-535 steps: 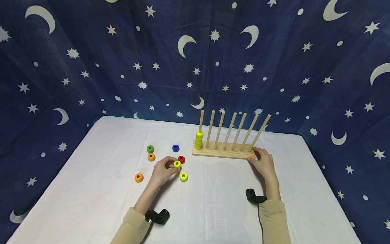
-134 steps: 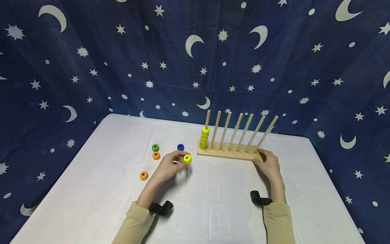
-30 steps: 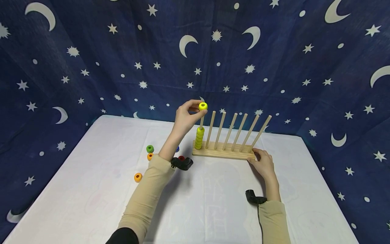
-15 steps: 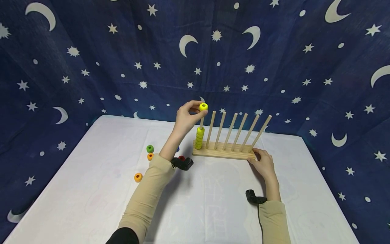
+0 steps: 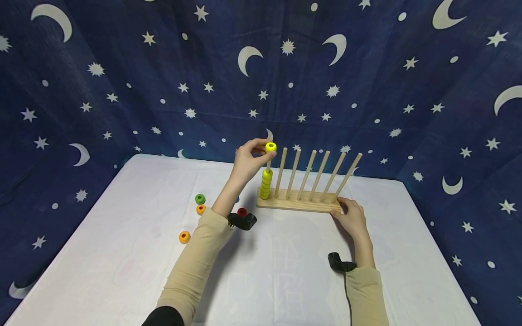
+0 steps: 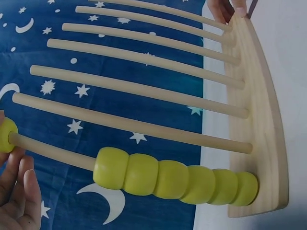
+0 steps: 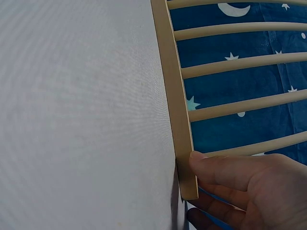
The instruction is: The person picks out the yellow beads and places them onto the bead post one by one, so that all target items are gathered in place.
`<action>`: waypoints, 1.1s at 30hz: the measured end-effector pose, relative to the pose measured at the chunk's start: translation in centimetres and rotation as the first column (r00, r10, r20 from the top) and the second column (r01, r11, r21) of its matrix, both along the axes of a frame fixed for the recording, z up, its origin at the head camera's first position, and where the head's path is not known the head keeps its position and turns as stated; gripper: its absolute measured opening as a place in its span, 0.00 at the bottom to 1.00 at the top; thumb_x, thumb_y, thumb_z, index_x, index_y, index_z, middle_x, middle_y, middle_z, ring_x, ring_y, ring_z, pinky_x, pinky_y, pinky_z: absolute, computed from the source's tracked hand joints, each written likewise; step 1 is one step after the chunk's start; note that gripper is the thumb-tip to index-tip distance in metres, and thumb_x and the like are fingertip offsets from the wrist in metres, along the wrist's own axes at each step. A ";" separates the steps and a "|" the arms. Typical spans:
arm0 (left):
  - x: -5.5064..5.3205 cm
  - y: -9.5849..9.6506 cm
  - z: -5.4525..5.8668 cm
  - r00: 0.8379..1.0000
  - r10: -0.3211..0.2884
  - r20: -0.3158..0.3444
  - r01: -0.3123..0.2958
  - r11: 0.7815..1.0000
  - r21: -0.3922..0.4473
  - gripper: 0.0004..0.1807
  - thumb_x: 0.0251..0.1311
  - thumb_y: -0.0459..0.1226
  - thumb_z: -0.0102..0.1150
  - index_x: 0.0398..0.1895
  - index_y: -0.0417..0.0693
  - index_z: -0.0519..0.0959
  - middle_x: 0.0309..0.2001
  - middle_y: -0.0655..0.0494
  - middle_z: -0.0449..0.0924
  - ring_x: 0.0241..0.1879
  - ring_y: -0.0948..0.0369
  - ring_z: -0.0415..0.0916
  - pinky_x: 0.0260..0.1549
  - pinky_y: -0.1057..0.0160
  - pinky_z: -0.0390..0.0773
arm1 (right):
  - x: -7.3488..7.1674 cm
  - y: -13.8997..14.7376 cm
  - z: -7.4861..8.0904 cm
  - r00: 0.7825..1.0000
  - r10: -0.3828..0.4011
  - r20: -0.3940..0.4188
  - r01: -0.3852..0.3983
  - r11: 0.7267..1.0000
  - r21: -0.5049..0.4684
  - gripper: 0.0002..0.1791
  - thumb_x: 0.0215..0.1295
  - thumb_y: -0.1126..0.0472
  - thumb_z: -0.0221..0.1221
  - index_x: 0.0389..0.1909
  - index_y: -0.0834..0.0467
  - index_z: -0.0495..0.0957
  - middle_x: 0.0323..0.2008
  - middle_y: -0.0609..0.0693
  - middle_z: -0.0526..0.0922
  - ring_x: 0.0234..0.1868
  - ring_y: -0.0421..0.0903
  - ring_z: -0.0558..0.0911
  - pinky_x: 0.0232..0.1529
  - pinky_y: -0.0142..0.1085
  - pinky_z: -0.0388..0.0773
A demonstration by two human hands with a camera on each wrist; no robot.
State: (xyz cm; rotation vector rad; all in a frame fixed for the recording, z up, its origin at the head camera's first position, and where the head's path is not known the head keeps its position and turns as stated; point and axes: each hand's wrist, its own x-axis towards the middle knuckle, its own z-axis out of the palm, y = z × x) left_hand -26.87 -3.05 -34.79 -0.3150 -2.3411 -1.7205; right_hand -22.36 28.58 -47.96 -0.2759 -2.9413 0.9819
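Note:
My left hand pinches a yellow bead between thumb and fingers at the tip of the leftmost peg of a wooden peg rack. In the left wrist view the peg's end enters the held bead. Below it on the same peg sits a stack of several yellow beads, with bare peg between. The other pegs carry no beads. My right hand grips the right end of the rack's base, its thumb on the front edge in the right wrist view and the other fingers partly hidden behind.
On the white table left of the rack lie a green bead, an orange bead, another orange bead and a red bead. A blue bead is mostly hidden by my left forearm. A starry curtain hangs behind.
Two yellow beads have left the table since the oldest frame; the stack is one taller. My left hand has raised the second from table to peg and just lowered it slightly. The right hand keeps its grip.

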 end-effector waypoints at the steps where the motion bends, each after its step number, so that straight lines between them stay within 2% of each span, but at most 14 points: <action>1: 0.0 0.0 -0.1 1.000 -0.002 0.003 0.002 1.000 0.000 0.20 0.56 0.38 0.66 0.53 0.46 0.79 0.46 0.47 0.81 0.45 0.53 0.77 0.48 0.57 0.77 | 0.0 0.0 0.0 1.000 0.000 0.002 0.000 1.000 -0.002 0.33 0.62 0.58 0.59 0.66 0.65 0.65 0.63 0.67 0.68 0.65 0.65 0.62 0.65 0.61 0.56; 7: -0.1 -0.2 -0.5 1.000 -0.010 -0.004 0.010 1.000 0.003 0.20 0.56 0.38 0.66 0.53 0.46 0.80 0.45 0.47 0.81 0.45 0.53 0.77 0.48 0.56 0.77 | -0.1 -0.2 0.0 1.000 0.009 -0.001 -0.009 1.000 0.001 0.33 0.62 0.58 0.59 0.66 0.65 0.65 0.63 0.67 0.68 0.64 0.65 0.62 0.65 0.61 0.56; 17: 0.0 -0.6 -0.5 0.999 -0.027 -0.019 0.028 1.000 0.011 0.20 0.56 0.38 0.66 0.53 0.44 0.79 0.46 0.47 0.79 0.47 0.51 0.77 0.49 0.56 0.77 | -0.1 -0.5 0.1 1.000 0.014 -0.016 -0.014 1.000 0.003 0.32 0.61 0.58 0.59 0.65 0.66 0.65 0.63 0.68 0.69 0.64 0.65 0.62 0.64 0.61 0.57; 24: 0.2 -1.2 -0.5 0.999 -0.022 -0.039 0.023 1.000 0.019 0.17 0.57 0.37 0.65 0.51 0.44 0.80 0.45 0.47 0.81 0.46 0.53 0.78 0.43 0.59 0.79 | -0.2 -0.5 0.0 1.000 0.014 -0.009 -0.014 1.000 -0.001 0.32 0.61 0.58 0.60 0.65 0.66 0.66 0.63 0.67 0.69 0.64 0.65 0.62 0.64 0.60 0.57; 33: 0.4 -2.1 -1.4 1.000 -0.027 0.003 0.027 1.000 -0.008 0.15 0.59 0.38 0.63 0.50 0.47 0.81 0.47 0.48 0.83 0.48 0.54 0.79 0.45 0.56 0.80 | 0.0 -0.1 0.0 1.000 0.009 0.028 -0.009 1.000 0.009 0.33 0.63 0.57 0.58 0.67 0.66 0.64 0.63 0.68 0.67 0.66 0.66 0.61 0.65 0.62 0.56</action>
